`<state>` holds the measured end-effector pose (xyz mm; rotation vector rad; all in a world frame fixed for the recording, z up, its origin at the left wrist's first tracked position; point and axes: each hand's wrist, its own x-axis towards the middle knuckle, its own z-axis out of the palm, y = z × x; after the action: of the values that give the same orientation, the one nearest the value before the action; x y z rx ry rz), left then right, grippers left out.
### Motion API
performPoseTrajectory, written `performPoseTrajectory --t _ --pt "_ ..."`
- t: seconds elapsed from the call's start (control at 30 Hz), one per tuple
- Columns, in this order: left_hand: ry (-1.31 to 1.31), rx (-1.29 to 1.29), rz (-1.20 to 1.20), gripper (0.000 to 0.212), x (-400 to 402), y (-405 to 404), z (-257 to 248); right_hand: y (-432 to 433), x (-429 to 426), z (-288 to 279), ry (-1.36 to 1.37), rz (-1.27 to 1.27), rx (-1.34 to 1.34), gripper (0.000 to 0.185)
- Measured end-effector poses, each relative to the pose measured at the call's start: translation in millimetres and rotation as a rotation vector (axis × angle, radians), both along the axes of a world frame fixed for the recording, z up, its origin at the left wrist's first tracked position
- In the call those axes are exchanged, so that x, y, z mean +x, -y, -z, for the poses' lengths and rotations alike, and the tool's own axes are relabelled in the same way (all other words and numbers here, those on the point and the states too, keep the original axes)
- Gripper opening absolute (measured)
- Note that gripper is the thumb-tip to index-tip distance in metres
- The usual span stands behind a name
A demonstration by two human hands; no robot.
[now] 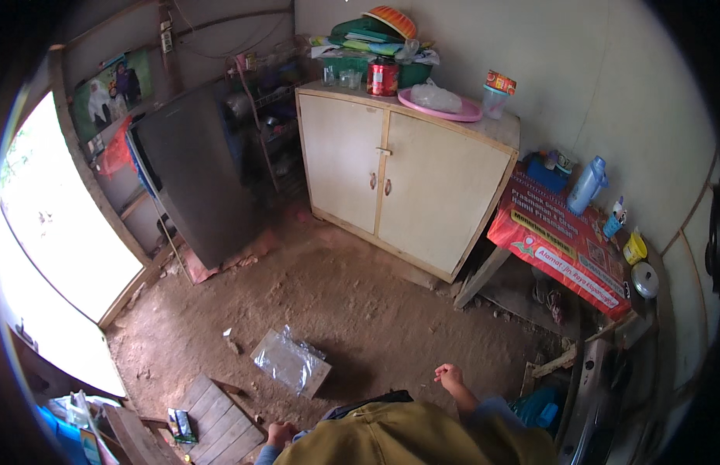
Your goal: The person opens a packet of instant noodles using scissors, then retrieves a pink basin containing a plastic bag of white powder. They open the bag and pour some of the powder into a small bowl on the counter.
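My left hand [281, 435] hangs at the bottom, beside a low slatted wooden bench [223, 418]; its fingers look curled, and the inner side is hidden. My right hand [450, 378] is held out over the earth floor with fingers loosely bent and nothing visible in it. Between the hands, further forward, a small wooden stool or block [319, 381] stands on the floor. Crumpled clear plastic wrap [287, 360] covers its top. A dark printed packet [181, 425] lies at the bench's left edge.
A cream two-door cabinet [348, 157] stands ahead, topped by a pink tray [441, 107] and a red tin [382, 78]. At right, a table with a red printed banner [546, 232] bears a blue thermos [586, 186]. A dark fridge-like panel [188, 174] stands near the bright doorway [69, 232].
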<state>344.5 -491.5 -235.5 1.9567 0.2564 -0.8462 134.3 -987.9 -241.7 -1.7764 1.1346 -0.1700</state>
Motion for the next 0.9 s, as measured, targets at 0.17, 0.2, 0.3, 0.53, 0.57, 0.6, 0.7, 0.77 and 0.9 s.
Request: performPoseTrajectory --t 0.17,0.2,0.3,0.53,0.57,0.6,0.7,0.77,0.9 --pt "0.337 0.072 0.695 0.019 106 12 104 42 78 -54 0.179 0.100 0.080 0.019" --pt "0.245 0.020 0.647 0.020 128 15 111 48 95 -67 0.250 0.125 0.116 0.019" --pt "-0.171 -0.208 0.035 0.018 198 62 112 79 145 -96 0.362 0.115 0.155 0.019" --pt "-0.113 -0.236 -0.263 0.011 366 254 70 210 246 -134 0.460 0.216 0.093 0.022" --pt "-0.124 -0.309 -0.212 0.011 393 278 71 227 263 -150 0.478 0.195 0.032 0.021" --pt "-0.112 -0.476 -0.243 0.011 415 315 59 243 277 -173 0.480 0.194 -0.018 0.021" --pt "0.283 -0.384 0.177 0.020 466 445 2 313 305 -208 0.488 0.174 -0.248 0.025" --pt "-0.053 -0.739 0.136 0.025 512 501 -36 340 346 -261 0.681 0.139 -0.229 0.025" --pt "0.280 -0.659 0.297 0.030 505 622 -161 408 396 -334 0.761 0.201 -0.339 0.026"
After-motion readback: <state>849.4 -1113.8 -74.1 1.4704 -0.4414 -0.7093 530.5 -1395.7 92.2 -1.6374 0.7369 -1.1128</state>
